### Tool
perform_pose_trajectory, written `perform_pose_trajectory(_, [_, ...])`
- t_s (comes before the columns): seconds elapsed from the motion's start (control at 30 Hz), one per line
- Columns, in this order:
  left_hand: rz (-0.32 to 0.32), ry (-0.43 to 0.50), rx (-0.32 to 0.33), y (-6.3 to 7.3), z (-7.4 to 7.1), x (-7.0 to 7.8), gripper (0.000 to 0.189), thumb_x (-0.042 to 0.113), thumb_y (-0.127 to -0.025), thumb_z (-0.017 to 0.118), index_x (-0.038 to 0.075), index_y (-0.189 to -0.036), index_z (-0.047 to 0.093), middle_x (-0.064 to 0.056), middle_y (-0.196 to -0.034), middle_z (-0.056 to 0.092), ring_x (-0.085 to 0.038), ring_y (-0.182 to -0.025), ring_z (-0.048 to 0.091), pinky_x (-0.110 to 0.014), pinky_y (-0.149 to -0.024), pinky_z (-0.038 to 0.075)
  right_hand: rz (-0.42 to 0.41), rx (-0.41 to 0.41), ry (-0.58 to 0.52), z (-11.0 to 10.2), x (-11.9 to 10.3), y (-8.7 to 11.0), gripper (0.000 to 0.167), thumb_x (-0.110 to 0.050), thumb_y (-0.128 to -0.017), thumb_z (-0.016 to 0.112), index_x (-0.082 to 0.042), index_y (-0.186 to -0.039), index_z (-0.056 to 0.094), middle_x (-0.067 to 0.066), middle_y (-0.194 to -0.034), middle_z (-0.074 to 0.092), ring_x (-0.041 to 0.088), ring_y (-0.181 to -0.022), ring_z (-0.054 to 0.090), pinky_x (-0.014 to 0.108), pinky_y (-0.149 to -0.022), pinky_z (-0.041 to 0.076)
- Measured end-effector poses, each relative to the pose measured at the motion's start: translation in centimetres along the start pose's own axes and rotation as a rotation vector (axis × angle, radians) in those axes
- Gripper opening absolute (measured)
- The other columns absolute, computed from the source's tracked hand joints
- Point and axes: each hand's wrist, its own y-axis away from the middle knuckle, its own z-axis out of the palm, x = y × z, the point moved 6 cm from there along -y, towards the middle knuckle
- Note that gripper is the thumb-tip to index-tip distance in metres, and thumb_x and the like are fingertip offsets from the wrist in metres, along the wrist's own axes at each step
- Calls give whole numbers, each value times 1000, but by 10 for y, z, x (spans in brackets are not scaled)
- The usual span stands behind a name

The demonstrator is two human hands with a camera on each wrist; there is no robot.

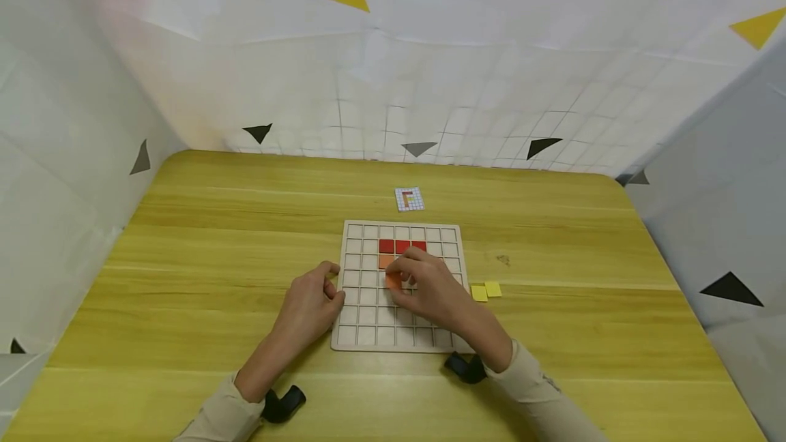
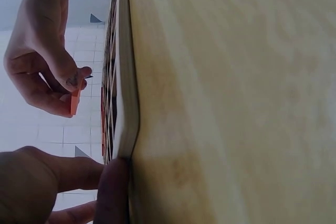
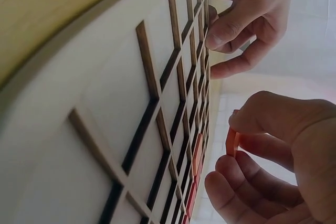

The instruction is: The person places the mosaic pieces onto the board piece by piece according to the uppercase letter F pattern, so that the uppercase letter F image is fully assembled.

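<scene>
A pale wooden grid board lies on the table in front of me. Three red tiles fill a row in its upper part. Directly under the leftmost red one sits an orange tile. Between thumb and fingers, my right hand pinches another orange tile, held on edge over the board's middle. My left hand touches the board's left edge with thumb and index fingertips, which are spread apart along it. In the left wrist view the thumb lies against the board's side.
Two yellow tiles lie on the table just right of the board. Behind the board is a small gridded card with a coloured shape printed on it. White sheets with triangles stand behind and beside the table. Black wrist mounts hang under both wrists.
</scene>
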Motion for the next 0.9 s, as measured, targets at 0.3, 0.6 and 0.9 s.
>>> perform_pose_trajectory(0.3, [-1,5,-4,1,0,0,36,4,-84,73,0,-118,64,4,-68,57,-12,-53,49,-30,-52,42,18,-16,-5,7,2,-6,17,-2,-80,79,-7,-95,71,1,-91,61,18,-78,62,30,-67,55])
perform_pose_trajectory(0.6, [-4,3,0,0,0,-1,35,4,-84,73,0,-118,64,4,-68,57,-12,-53,49,-30,-52,42,54,-55,7,15,7,-10,14,-2,-81,77,-8,-92,70,1,-90,59,16,-77,62,24,-66,52])
perform_pose_trajectory(0.9, [-6,4,3,0,0,0,35,4,-84,73,0,-117,64,4,-68,57,-12,-54,49,-30,-53,43,74,-63,26,20,12,-12,13,-2,-81,77,-8,-90,70,2,-88,59,16,-76,60,23,-66,50])
